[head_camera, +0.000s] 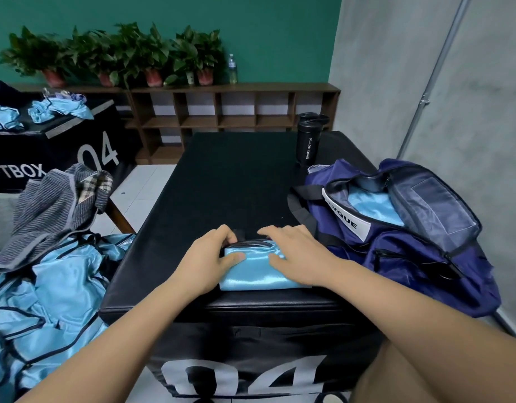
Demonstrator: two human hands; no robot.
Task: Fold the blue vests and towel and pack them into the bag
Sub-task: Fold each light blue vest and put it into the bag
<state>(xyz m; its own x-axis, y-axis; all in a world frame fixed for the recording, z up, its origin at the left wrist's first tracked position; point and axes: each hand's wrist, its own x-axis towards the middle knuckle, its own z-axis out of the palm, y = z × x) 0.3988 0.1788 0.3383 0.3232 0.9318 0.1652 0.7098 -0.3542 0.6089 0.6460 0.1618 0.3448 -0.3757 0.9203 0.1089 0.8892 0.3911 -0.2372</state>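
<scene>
Loose vest pile (47, 292) and grey towel (44, 210) sit left of the hands. Left hand (210, 254) pinches the folded blue vest (259, 274) at its far left corner, fingers curled over the edge, thumb on top. Right hand (294, 251) lies near-flat on the vest's right half, fingers spread, pressing. Vest sits on the black box (222, 184). Bag (411, 251) is just right of the right hand, unzipped, blue fabric inside.
</scene>
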